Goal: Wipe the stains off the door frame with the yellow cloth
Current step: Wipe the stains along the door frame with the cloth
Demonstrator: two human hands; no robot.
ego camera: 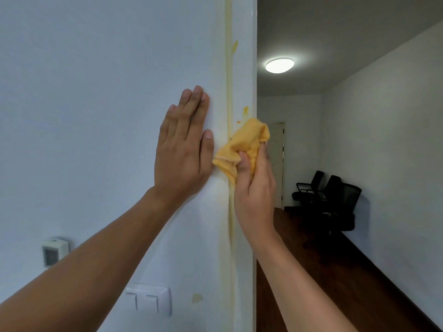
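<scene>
Item, door-frame wipe: you are bunching the cloth (242, 147) in your curled right hand (254, 185), pressing it on the frame (243, 68) just below the stains (245, 111), while your flat, empty left hand (184, 152) is bracing on the wall (96, 92).

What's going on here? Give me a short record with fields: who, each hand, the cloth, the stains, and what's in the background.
who: a person, bare arms only in view
left hand: flat on the white wall, fingers straight
right hand: grips the crumpled yellow cloth, pressing it on the white door frame
stains: yellow spots just above the cloth, another higher, one low
background: lit round ceiling lamp, black office chairs, white double wall switch
</scene>
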